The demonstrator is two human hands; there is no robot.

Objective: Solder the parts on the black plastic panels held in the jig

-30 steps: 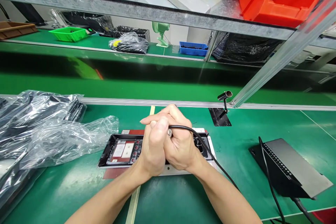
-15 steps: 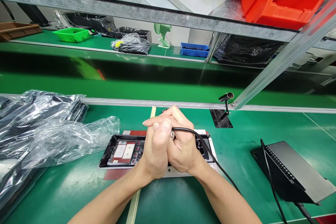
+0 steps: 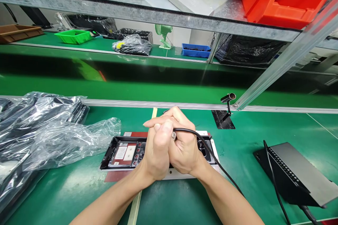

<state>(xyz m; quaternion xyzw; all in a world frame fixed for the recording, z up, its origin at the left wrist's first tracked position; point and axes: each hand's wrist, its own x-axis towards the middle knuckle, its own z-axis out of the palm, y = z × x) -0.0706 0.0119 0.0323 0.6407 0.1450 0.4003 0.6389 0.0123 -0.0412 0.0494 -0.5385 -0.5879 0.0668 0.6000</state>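
Note:
Both of my hands are clasped together over a black rectangular housing (image 3: 113, 153), which lies on a reddish and pale fixture (image 3: 116, 175). A black cable (image 3: 211, 151) comes out between the hands at a small metallic end (image 3: 173, 135) and runs down to the right past my forearm. My right hand (image 3: 185, 147) is closed around the corded tool, most of which is hidden. Pressed against it, my left hand (image 3: 158, 151) is closed too, and what its fingers grip is hidden. The middle of the housing is covered by the hands.
Plastic-wrapped parts (image 3: 52, 130) lie at the left. A black stand (image 3: 228, 105) holds a small tube behind and right of the hands. A dark grey device (image 3: 295, 172) with a cable sits at the right. Overhead runs a metal shelf (image 3: 105, 10) with a red bin (image 3: 285, 0).

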